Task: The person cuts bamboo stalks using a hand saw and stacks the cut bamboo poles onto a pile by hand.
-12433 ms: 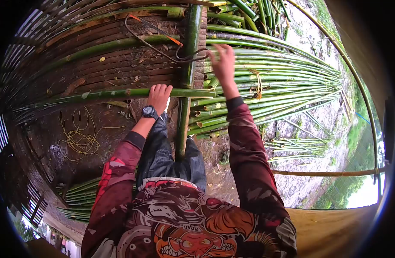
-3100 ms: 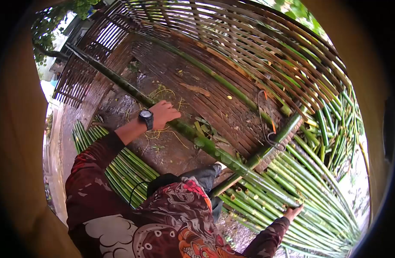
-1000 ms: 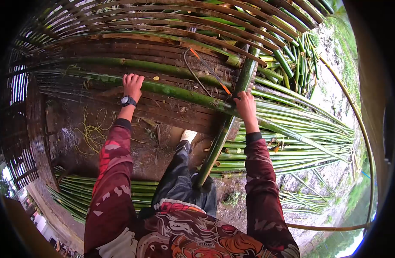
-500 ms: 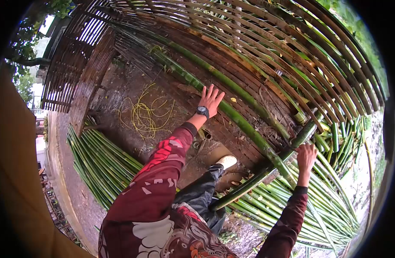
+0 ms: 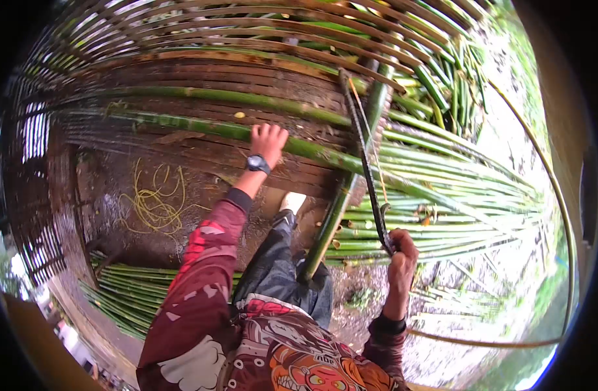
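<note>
My left hand (image 5: 268,143), with a watch at the wrist, is closed over a long green bamboo pole (image 5: 312,151) that runs across the slatted frame. My right hand (image 5: 401,251) grips the handle of a bow saw (image 5: 365,140) with a dark frame and a thin blade. The saw slants up and away from me, overlapping the pole where it crosses a thick bamboo crosspiece (image 5: 335,225). Beyond the held pole lies a second green bamboo pole (image 5: 247,98), roughly parallel to it.
Cut bamboo poles (image 5: 462,176) spread to the right, and another bundle (image 5: 133,287) lies at lower left. A tangle of yellow cord (image 5: 157,202) rests on muddy ground. A slatted bamboo wall (image 5: 247,29) stands at the far side. My shoe (image 5: 292,202) is beside the slats.
The view has turned, so the poles now run more nearly sideways. My right hand has come back from the crosspiece and now shows the saw. My left hand's fingers have drawn together on the pole.
</note>
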Tool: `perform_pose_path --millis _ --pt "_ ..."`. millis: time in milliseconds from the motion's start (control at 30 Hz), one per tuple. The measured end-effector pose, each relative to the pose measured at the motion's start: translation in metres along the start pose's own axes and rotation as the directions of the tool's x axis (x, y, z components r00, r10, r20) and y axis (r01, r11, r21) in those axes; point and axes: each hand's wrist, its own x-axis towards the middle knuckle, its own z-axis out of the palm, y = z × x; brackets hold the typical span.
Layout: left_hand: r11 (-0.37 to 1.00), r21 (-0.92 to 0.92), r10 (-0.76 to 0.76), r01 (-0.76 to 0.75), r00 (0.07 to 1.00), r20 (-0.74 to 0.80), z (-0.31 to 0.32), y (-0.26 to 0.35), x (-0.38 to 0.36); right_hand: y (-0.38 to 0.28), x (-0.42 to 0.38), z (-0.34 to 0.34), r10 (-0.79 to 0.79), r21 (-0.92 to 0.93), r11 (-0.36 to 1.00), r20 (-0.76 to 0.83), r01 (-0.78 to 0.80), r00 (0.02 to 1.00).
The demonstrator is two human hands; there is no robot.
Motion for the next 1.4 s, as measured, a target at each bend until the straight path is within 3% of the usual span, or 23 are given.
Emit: perform_pose_path --millis 67,133,200,267,300,333,400,500,600,667,700,933,1200,1400 --pt "0.999 -0.042 -0.003 0.004 1.000 0.007 -0.006 -0.001 0.004 0.019 -0.033 0.005 -0.132 0.246 0.960 -0.013 0.131 0.991" --pt "1.000 0.007 0.001 -0.001 1.000 -0.017 -0.002 -0.003 0.013 0.007 -0.045 0.013 -0.208 0.398 0.902 0.064 0.166 0.976" --pt "1.000 -0.016 -0.015 0.015 1.000 0.006 -0.008 -0.002 0.026 -0.008 -0.050 0.014 -0.132 0.312 0.944 0.051 0.110 0.990" --pt "1.000 0.010 -0.008 0.008 1.000 0.015 -0.007 -0.003 0.038 -0.019 -0.041 0.022 -0.003 -0.198 0.978 -0.342 -0.069 0.940" --pt "1.000 -0.002 -0.006 0.006 1.000 0.021 -0.007 -0.003 0.042 -0.006 -0.037 0.021 -0.055 -0.188 0.982 -0.376 -0.018 0.925" --pt "1.000 -0.008 -0.011 0.011 1.000 0.019 -0.006 -0.005 0.049 0.012 -0.033 0.022 0.050 -0.147 0.982 -0.385 -0.115 0.922" --pt "1.000 0.009 0.007 -0.007 1.000 -0.007 -0.005 -0.007 0.055 0.033 -0.027 0.039 0.006 -0.163 0.984 -0.363 -0.070 0.932" --pt "1.000 0.021 0.000 -0.001 1.000 0.018 -0.004 -0.006 0.058 0.045 -0.014 0.075 0.062 -0.011 0.997 -0.421 -0.073 0.905" --pt "0.999 0.052 0.013 -0.014 1.000 0.011 -0.002 -0.007 0.059 0.056 0.013 0.100 0.146 0.025 0.988 -0.447 -0.150 0.883" --pt "0.998 0.056 0.012 -0.013 1.000 0.017 -0.003 -0.005 0.062 0.055 0.027 0.110 0.039 -0.071 0.994 -0.443 -0.079 0.896" --pt "0.998 0.058 0.015 -0.015 1.000 0.004 -0.003 -0.005 0.062 0.048 0.029 0.112 0.101 -0.096 0.983 -0.422 -0.155 0.901" --pt "0.995 0.092 -0.049 0.039 0.993 0.110 -0.001 -0.004 0.060 0.066 0.038 0.127 0.066 -0.046 0.994 -0.426 -0.095 0.902" --pt "0.995 0.087 -0.057 0.046 0.990 0.130 -0.003 -0.002 0.060 0.060 0.040 0.124 0.123 -0.027 0.989 -0.390 -0.145 0.913" --pt "0.996 0.082 -0.055 0.046 0.993 0.108 -0.002 -0.001 0.059 0.064 0.038 0.127 0.075 0.011 0.997 -0.405 -0.077 0.911"
